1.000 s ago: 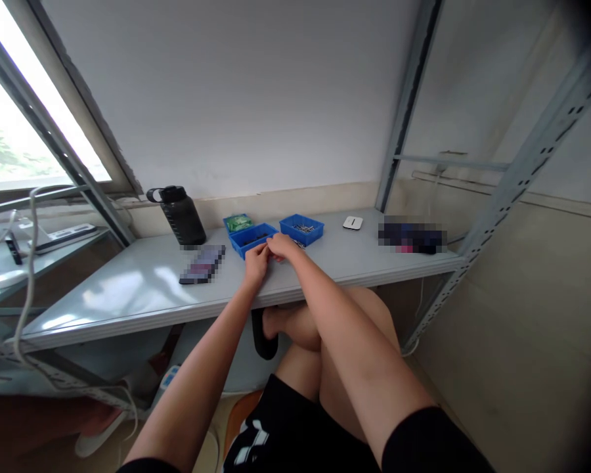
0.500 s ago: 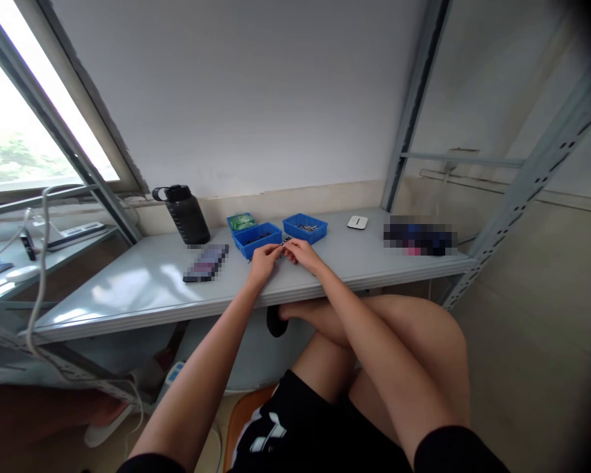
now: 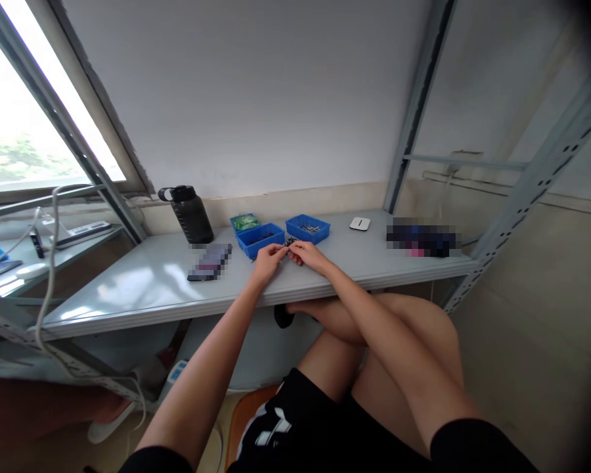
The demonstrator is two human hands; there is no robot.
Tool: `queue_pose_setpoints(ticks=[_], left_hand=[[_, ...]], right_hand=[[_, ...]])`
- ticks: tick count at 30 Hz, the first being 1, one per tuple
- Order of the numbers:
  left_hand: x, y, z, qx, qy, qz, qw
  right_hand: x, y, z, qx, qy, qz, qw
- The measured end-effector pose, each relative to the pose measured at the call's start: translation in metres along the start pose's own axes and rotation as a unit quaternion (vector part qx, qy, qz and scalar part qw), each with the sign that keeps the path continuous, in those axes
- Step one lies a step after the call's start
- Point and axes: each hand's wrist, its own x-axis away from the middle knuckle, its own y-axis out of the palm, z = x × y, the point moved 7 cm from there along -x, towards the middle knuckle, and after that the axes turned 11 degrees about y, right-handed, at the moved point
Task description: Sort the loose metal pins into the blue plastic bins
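My left hand (image 3: pixel 270 259) and my right hand (image 3: pixel 306 254) meet over the grey table (image 3: pixel 148 289), fingertips nearly touching. Both are closed in a pinch around small parts too tiny to make out. Some small dark and shiny pieces (image 3: pixel 289 242) show just behind the fingertips. Beyond my left hand stands a blue bin (image 3: pixel 259 248) with dark pieces inside. Behind my right hand, a second blue bin (image 3: pixel 307 228) holds several silvery, screw-like pieces. A smaller blue box with green contents (image 3: pixel 246 222) sits at the back left.
A dark bottle (image 3: pixel 192 215) stands at the back left, with a blurred phone-like object (image 3: pixel 210 262) before it. A white square item (image 3: pixel 360 224) and a blurred dark bundle (image 3: pixel 423 238) lie to the right. Metal shelf posts rise at both sides. Another person's leg shows at lower left.
The view has shifted slightly, so the table items appear a little further right. My hands stay together at the same spot, with fingers slightly rearranged.
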Motion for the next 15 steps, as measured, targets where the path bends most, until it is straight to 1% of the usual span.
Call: queue_pose_setpoints(ticks=[4, 9, 15], left_hand=[[0.001, 0.0, 0.008, 0.005, 0.016, -0.001, 1.0], [0.002, -0.001, 0.016, 0.014, 0.026, 0.006, 1.0], [0.002, 0.0, 0.018, 0.019, 0.028, -0.005, 0.999]], right_hand=[[0.005, -0.005, -0.002, -0.014, -0.006, 0.023, 1.0], [0.003, -0.004, 0.0, -0.018, -0.008, 0.033, 0.999], [0.003, -0.005, 0.001, -0.019, -0.025, 0.039, 0.999]])
